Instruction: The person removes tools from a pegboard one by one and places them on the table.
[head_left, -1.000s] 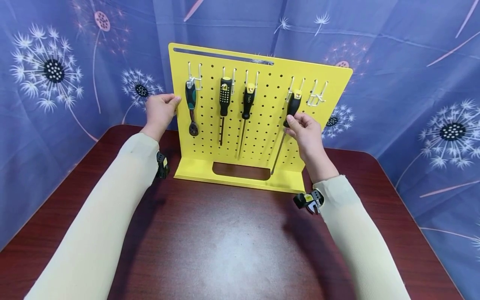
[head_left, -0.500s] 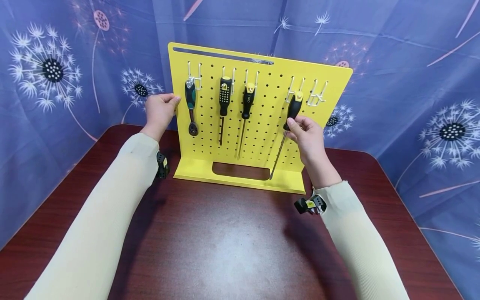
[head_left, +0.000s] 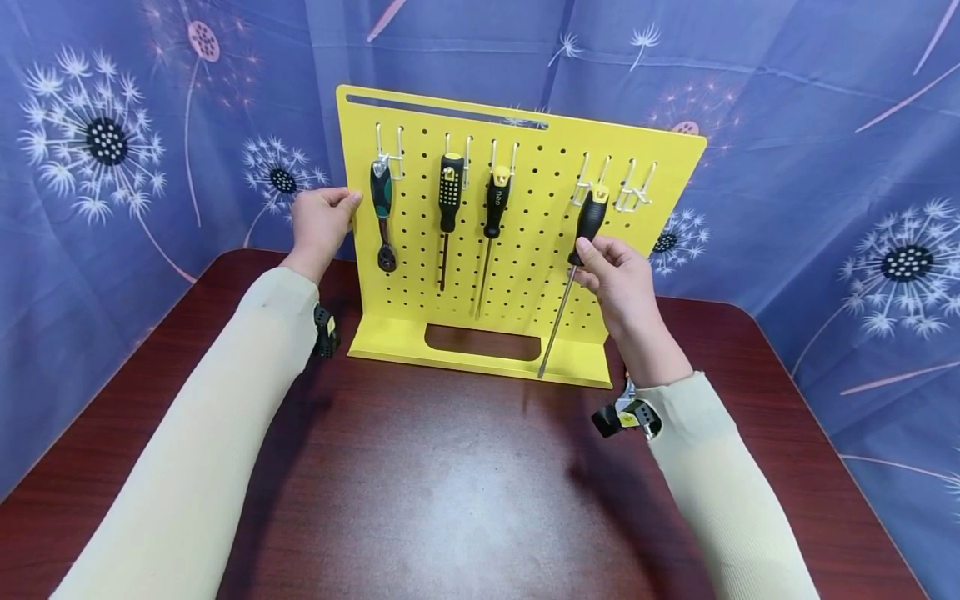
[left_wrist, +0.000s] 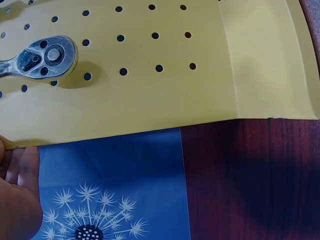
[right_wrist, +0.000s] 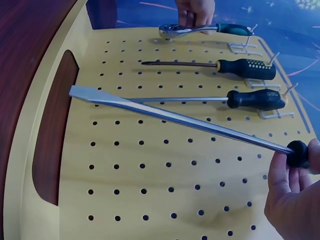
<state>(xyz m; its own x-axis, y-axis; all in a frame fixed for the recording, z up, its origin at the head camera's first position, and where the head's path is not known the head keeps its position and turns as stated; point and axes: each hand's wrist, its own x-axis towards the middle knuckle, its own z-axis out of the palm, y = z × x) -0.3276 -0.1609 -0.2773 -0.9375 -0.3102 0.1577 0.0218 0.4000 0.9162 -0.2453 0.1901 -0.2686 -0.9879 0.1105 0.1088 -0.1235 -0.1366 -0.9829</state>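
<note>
My right hand [head_left: 626, 279] holds a flat-blade screwdriver [head_left: 591, 218] low on its black handle, thumb in front and fingers behind. Its long shank [right_wrist: 200, 126] slants down and left, standing out from the yellow pegboard [head_left: 637, 146], and its tip overlaps the board's base lip. The yellow handle end is just in front of a white wire hook [head_left: 579, 192]. My left hand [head_left: 318, 225] pinches the board's left edge; in the left wrist view its fingers [left_wrist: 27, 167] go behind that edge. Near it hangs a ratchet wrench [head_left: 382, 196] with a green and black handle.
Two more screwdrivers hang mid-board: a yellow-dotted one [head_left: 450, 193] and a plain black one [head_left: 497, 204]. A bare wire hook [head_left: 633, 196] is at the upper right. The board stands on a dark red wooden table [head_left: 450, 467] before a blue dandelion curtain [head_left: 465, 50].
My right hand has drawn the screwdriver slightly down and outward from the board, its handle end moving out from its hook and its tip shifting toward the front lip. My left hand stays put.
</note>
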